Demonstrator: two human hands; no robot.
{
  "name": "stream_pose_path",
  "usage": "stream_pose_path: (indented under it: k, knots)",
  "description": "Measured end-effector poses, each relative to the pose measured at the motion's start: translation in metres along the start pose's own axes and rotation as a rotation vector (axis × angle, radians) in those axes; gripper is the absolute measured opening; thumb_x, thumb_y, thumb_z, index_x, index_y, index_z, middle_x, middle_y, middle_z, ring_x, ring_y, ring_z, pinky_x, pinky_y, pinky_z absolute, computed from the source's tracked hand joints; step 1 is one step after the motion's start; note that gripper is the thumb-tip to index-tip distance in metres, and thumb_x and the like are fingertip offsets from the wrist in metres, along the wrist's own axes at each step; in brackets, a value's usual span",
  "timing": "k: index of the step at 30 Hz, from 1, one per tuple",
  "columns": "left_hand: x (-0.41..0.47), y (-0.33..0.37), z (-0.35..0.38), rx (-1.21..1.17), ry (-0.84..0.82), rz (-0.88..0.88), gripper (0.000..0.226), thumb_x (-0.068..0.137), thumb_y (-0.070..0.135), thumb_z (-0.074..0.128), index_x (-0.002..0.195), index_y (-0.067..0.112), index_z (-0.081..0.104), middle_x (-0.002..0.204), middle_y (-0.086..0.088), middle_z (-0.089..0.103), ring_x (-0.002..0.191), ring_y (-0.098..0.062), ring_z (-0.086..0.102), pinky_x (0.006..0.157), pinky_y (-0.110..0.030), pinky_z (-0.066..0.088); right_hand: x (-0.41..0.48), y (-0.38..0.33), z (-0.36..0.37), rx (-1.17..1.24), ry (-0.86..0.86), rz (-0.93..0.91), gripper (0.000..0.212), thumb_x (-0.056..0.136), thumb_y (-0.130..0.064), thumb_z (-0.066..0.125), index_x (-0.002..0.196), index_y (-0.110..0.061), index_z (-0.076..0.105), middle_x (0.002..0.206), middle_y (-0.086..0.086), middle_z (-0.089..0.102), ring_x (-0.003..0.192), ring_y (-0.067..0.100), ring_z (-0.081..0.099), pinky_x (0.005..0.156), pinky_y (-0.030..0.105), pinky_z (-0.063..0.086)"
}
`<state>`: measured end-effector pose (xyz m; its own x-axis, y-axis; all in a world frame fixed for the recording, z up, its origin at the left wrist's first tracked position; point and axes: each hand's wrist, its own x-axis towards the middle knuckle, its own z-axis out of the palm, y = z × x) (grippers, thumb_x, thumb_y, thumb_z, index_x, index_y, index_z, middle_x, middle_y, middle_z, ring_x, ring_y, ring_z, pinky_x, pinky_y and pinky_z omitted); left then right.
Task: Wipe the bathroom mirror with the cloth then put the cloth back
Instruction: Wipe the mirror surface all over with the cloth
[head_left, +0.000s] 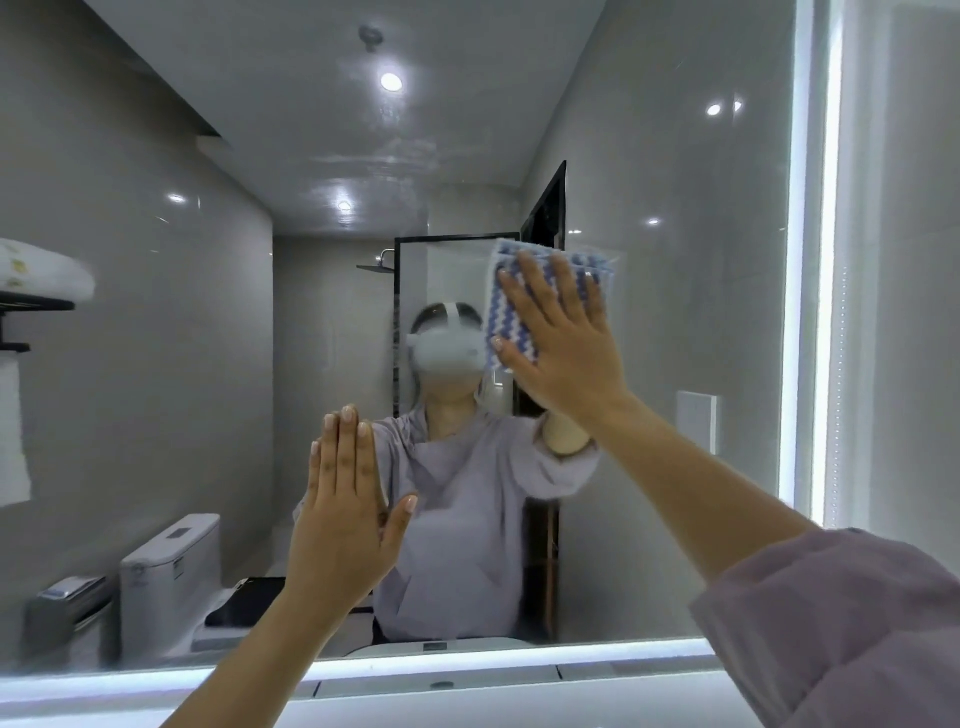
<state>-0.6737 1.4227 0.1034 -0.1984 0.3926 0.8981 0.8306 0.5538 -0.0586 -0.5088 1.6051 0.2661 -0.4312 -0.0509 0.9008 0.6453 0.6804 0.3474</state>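
The bathroom mirror (675, 260) fills most of the view, with a lit strip along its bottom and right edges. My right hand (566, 343) lies flat, fingers spread, and presses a blue-and-white wavy cloth (506, 312) against the glass right of centre. The cloth shows above and left of the fingers. My left hand (345, 514) rests flat on the glass lower down, left of centre, fingers together, with nothing in it. A hazy smear shows on the upper middle of the mirror.
The mirror reflects a person in a lilac top, a toilet (171, 582) at lower left, a towel rack (31, 291) at far left and a shower screen behind. A white ledge (441, 686) runs below the mirror. A white wall (909, 260) borders the right.
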Motion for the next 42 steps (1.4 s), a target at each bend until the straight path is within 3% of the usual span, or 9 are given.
stream_pose_path:
  k: [7, 17, 23, 31, 36, 42]
  knots:
    - [-0.001, 0.000, 0.001, -0.011, -0.001, -0.017, 0.086, 0.094, 0.057, 0.025, 0.150, -0.004, 0.004, 0.160, -0.019, -0.004, 0.149, -0.032, -0.003, 0.121, -0.041, 0.001, -0.021, 0.051, 0.007, 0.115, 0.009, 0.340, 0.072, 0.094, -0.064, 0.009, 0.152, -0.026, -0.011, 0.162, 0.003, -0.008, 0.148, 0.028, -0.009, 0.118, 0.043, -0.011]
    - [0.000, 0.003, -0.003, -0.053, -0.007, -0.031, 0.085, 0.093, 0.056, 0.026, 0.150, -0.003, 0.002, 0.160, -0.019, -0.005, 0.149, -0.030, -0.005, 0.122, -0.039, 0.000, -0.012, 0.034, 0.003, 0.132, -0.013, 0.435, 0.076, 0.092, -0.066, 0.013, 0.154, -0.025, -0.005, 0.162, 0.004, -0.007, 0.148, 0.032, -0.010, 0.116, 0.049, -0.013]
    - [0.000, 0.003, -0.003, -0.049, -0.017, -0.035, 0.084, 0.093, 0.057, 0.024, 0.150, -0.002, 0.004, 0.160, -0.019, -0.004, 0.149, -0.031, -0.003, 0.121, -0.039, 0.001, 0.020, -0.006, -0.009, 0.115, -0.002, 0.302, 0.079, 0.092, -0.065, 0.016, 0.154, -0.020, -0.002, 0.162, 0.008, -0.008, 0.147, 0.035, -0.011, 0.113, 0.045, -0.019]
    - [-0.001, 0.004, -0.006, -0.055, -0.020, -0.028, 0.083, 0.093, 0.057, 0.023, 0.149, -0.003, 0.007, 0.159, -0.020, -0.001, 0.149, -0.033, 0.000, 0.121, -0.040, 0.001, 0.064, -0.074, -0.015, 0.097, 0.013, 0.167, 0.082, 0.092, -0.069, 0.020, 0.153, -0.020, -0.006, 0.162, 0.007, -0.009, 0.147, 0.034, -0.011, 0.113, 0.052, -0.016]
    - [0.000, 0.006, -0.010, -0.057, -0.015, -0.040, 0.082, 0.092, 0.058, 0.019, 0.148, 0.001, -0.001, 0.158, -0.017, -0.008, 0.148, -0.032, -0.004, 0.122, -0.038, -0.003, 0.078, -0.119, -0.020, 0.138, -0.022, 0.017, 0.081, 0.092, -0.068, 0.019, 0.154, -0.021, -0.003, 0.162, 0.005, -0.009, 0.147, 0.033, -0.011, 0.116, 0.056, -0.008]
    - [0.000, 0.006, -0.010, -0.033, -0.031, -0.050, 0.083, 0.093, 0.058, 0.019, 0.149, -0.001, 0.004, 0.158, -0.018, -0.005, 0.148, -0.032, -0.002, 0.120, -0.037, -0.004, 0.087, -0.143, -0.022, 0.105, -0.021, -0.129, 0.079, 0.093, -0.067, 0.025, 0.154, -0.024, -0.002, 0.162, 0.001, -0.006, 0.148, 0.030, -0.011, 0.110, 0.049, -0.023]
